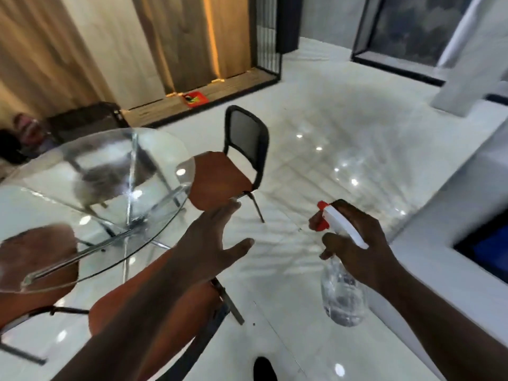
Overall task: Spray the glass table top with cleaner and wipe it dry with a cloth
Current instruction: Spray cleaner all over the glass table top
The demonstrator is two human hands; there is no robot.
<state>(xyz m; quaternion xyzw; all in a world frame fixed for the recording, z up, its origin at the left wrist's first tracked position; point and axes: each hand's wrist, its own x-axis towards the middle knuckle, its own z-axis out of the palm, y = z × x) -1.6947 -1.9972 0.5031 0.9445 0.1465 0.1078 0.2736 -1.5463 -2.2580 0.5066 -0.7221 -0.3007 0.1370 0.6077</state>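
Note:
The round glass table top (49,188) fills the left of the head view, on chrome legs. A blurred grey cloth (93,185) seems to lie on the glass near its middle. My right hand (357,240) grips a clear spray bottle (343,295) by its white and red trigger head, held over the floor to the right of the table, nozzle pointing left. My left hand (217,243) is stretched out with fingers spread, empty, in the air just past the table's right edge.
Chairs with orange seats ring the table: one (233,174) beyond its right edge, one (35,254) seen through the glass, one (170,312) under my left arm. A white ledge (439,243) runs along the right. A person sits at far left. Glossy white floor lies ahead.

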